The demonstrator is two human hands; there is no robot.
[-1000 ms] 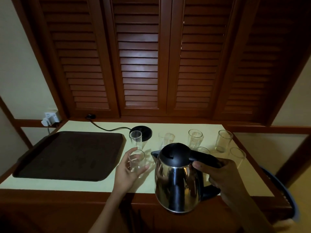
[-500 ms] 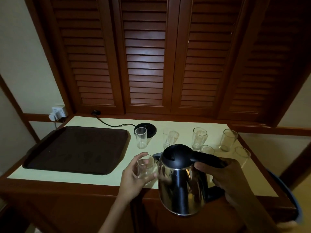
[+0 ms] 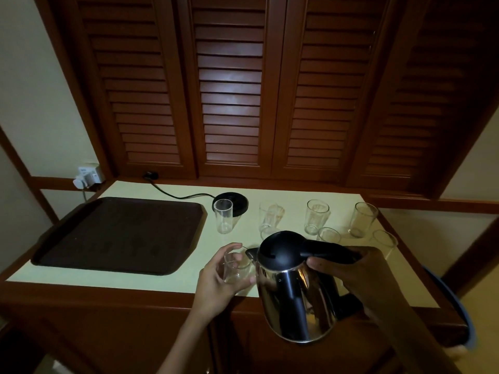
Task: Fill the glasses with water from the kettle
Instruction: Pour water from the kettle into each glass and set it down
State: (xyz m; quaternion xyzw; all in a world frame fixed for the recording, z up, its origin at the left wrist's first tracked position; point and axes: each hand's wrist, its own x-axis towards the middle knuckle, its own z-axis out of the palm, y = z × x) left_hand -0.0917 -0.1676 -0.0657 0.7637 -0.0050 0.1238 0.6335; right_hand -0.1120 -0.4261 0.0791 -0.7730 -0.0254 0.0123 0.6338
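A steel kettle (image 3: 295,298) with a black lid hangs above the table's front edge, my right hand (image 3: 361,276) gripping its black handle. Its spout points left, right at the rim of a clear glass (image 3: 236,268) that my left hand (image 3: 220,282) holds near the front edge. No water stream is visible. One upright glass (image 3: 223,215) stands in front of the black kettle base (image 3: 232,203). Several more empty glasses stand behind the kettle, among them one in the middle (image 3: 270,215), one further right (image 3: 316,215) and one at the far right (image 3: 363,218).
A dark brown tray (image 3: 118,234) lies on the left of the pale tabletop (image 3: 151,280). The base's cord (image 3: 175,195) runs to the back wall. A wall socket (image 3: 87,175) sits at the far left. Louvred wooden shutters rise behind. A blue rim (image 3: 464,314) shows at right.
My left hand has drawn the glass closer to the kettle's spout. The kettle stays in my right hand, and the view has shifted slightly.
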